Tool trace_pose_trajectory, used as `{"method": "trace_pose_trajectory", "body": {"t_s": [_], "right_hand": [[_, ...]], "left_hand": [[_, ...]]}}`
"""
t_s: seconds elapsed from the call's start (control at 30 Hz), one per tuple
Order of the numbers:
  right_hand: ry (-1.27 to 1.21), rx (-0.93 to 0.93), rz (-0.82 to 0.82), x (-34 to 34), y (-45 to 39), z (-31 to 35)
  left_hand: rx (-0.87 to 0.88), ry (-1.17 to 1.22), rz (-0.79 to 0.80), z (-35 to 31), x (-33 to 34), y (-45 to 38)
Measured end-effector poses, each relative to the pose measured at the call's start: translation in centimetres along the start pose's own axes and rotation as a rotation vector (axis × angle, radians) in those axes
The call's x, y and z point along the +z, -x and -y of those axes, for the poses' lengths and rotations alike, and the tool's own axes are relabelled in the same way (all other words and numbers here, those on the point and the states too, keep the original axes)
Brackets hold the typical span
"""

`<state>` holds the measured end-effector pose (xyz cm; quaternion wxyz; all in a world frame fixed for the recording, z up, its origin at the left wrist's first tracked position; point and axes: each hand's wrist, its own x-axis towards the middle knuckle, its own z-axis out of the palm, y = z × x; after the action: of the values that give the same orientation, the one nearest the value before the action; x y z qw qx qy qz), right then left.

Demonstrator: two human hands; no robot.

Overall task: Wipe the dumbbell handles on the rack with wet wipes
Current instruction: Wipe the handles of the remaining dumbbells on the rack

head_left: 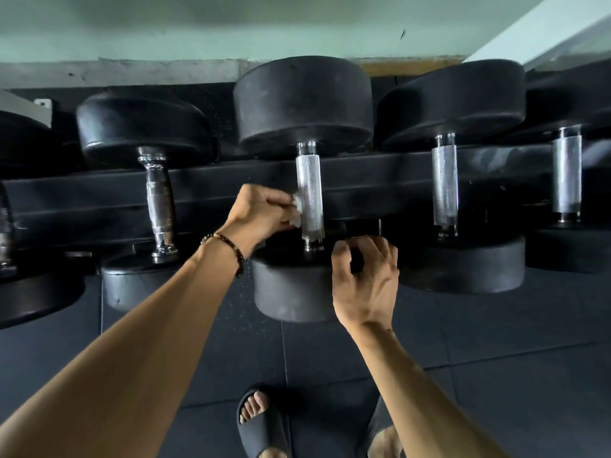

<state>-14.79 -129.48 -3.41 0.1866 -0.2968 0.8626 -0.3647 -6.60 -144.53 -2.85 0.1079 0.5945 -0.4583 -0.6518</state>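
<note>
A black dumbbell with a knurled silver handle (309,193) lies across the rack in the middle of the view. My left hand (261,211) holds a crumpled white wet wipe (297,206) against the left side of that handle, low down. My right hand (365,279) hovers over the dumbbell's near weight head (291,292), fingers curled, holding nothing that I can see. More dumbbells lie alongside: one with a contoured chrome handle (158,203) to the left, and two with knurled handles (444,185) (566,178) to the right.
The black rack rail (82,200) runs left to right under the handles. A pale wall (198,31) rises behind. Dark rubber floor tiles (496,358) lie below, with my feet in black slides (261,424) at the bottom.
</note>
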Motion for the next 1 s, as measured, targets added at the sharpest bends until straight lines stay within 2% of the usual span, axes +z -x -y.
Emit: {"method": "trace_pose_trajectory", "body": {"t_s": [0.1, 0.17, 0.23, 0.3, 0.37, 0.53, 0.6, 0.67, 0.7, 0.73, 0.77, 0.87, 0.9, 1.0], "right_hand": [[-0.006, -0.011, -0.014, 0.1, 0.0, -0.1], [-0.003, -0.015, -0.013, 0.2, -0.1, -0.1], [-0.004, -0.009, -0.006, 0.2, -0.1, -0.1], [-0.009, -0.002, -0.009, 0.1, 0.0, -0.1], [-0.012, -0.001, -0.008, 0.0, 0.1, -0.1], [0.005, -0.007, -0.007, 0.2, -0.1, -0.1], [0.007, -0.008, -0.010, 0.2, 0.0, -0.1], [-0.003, -0.005, -0.020, 0.0, 0.0, 0.0], [-0.007, 0.000, -0.016, 0.0, 0.0, 0.0], [-0.009, 0.005, -0.015, 0.0, 0.0, 0.1], [-0.008, 0.007, -0.017, 0.0, 0.0, 0.1], [-0.011, 0.004, -0.022, 0.0, 0.0, 0.0], [-0.009, 0.007, -0.017, 0.1, 0.0, 0.0], [0.000, 0.014, -0.004, 0.0, 0.0, 0.1]], "left_hand": [[0.106, 0.165, -0.232, -2.3, 1.2, -2.1], [0.112, 0.193, -0.295, -3.2, 1.8, -3.2], [0.053, 0.207, -0.200, -2.1, 1.7, -2.4], [0.010, 0.114, -0.096, 0.3, 0.9, -1.1], [0.023, 0.084, -0.040, 1.2, 0.3, -0.6], [0.115, 0.184, -0.222, -2.9, 1.3, -3.2], [0.084, 0.019, -0.164, -1.7, 0.9, -2.7], [0.034, -0.354, -0.003, 1.0, 0.0, -1.1], [0.022, -0.466, 0.061, 1.7, -0.2, -0.3], [0.027, -0.482, 0.077, 2.1, -0.2, -0.2], [0.041, -0.435, 0.053, 1.9, -0.1, -0.4], [0.010, -0.019, -0.035, 0.1, 0.5, -1.7], [-0.001, 0.013, -0.021, 0.0, 0.6, -2.0], [-0.081, -0.159, 0.098, 1.2, -0.3, -1.6]]}}
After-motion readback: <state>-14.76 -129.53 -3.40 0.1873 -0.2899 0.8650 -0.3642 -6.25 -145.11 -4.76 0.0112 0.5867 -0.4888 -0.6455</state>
